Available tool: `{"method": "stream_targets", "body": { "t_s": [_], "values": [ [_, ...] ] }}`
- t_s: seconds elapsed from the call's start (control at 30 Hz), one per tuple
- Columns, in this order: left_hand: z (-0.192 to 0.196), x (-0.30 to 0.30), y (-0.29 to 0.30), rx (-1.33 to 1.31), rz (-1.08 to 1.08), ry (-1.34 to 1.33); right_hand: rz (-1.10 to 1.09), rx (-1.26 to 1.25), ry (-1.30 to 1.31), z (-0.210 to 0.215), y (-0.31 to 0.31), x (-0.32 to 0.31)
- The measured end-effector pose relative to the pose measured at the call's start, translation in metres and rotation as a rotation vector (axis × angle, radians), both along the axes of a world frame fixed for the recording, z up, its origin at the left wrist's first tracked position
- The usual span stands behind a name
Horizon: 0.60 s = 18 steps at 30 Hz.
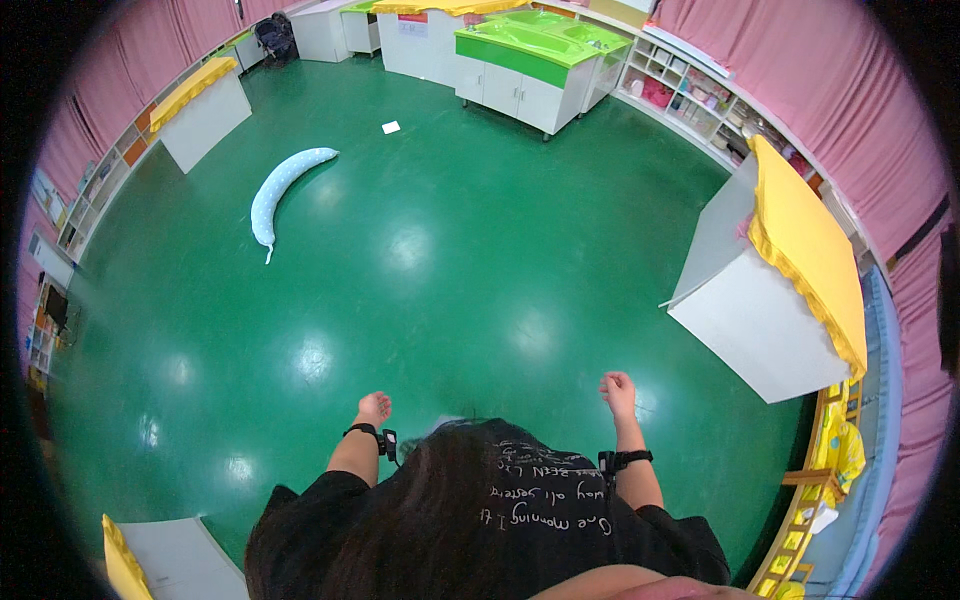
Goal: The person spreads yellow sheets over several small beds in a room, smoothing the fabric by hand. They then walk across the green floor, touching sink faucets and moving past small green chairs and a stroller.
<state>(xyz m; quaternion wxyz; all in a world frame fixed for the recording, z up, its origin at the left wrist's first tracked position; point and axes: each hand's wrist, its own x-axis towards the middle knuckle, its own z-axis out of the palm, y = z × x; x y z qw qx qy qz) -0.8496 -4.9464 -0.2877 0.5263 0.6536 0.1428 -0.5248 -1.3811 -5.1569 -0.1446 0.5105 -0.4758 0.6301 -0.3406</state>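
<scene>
My left hand (375, 407) hangs over the green floor (440, 300), its fingers loosely curled in and nothing seen in them. To the right, my right hand (618, 386) is held a little farther out, also with curled fingers and nothing visible in it. Neither hand touches any object. Black straps with small devices sit on both forearms, the left strap (372, 433) and the right strap (628, 459). Farther off, ahead and to the left, a long curved light-blue pillow (277, 195) with white dots and a tie at its near end lies on the floor.
A small white sheet (391, 128) lies beyond the pillow. Green-topped play kitchen cabinets (520, 88) stand at the back. White units with yellow cloth tops stand at right (760, 310), far left (205, 120) and near left (180, 560). Shelves and pink curtains (830, 90) line the walls.
</scene>
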Motion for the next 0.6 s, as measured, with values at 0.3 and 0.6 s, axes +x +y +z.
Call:
{"method": "stream_targets", "body": {
  "t_s": [0.3, 0.6],
  "values": [
    [-0.043, 0.029, -0.075, 0.014, 0.5, 0.108, 0.368, 0.049, 0.01, -0.008, -0.226, 0.116],
    [-0.012, 0.106, -0.361, -0.114, 0.377, 0.039, 0.224, 0.037, 0.063, 0.004, -0.461, 0.136]
  ]
}}
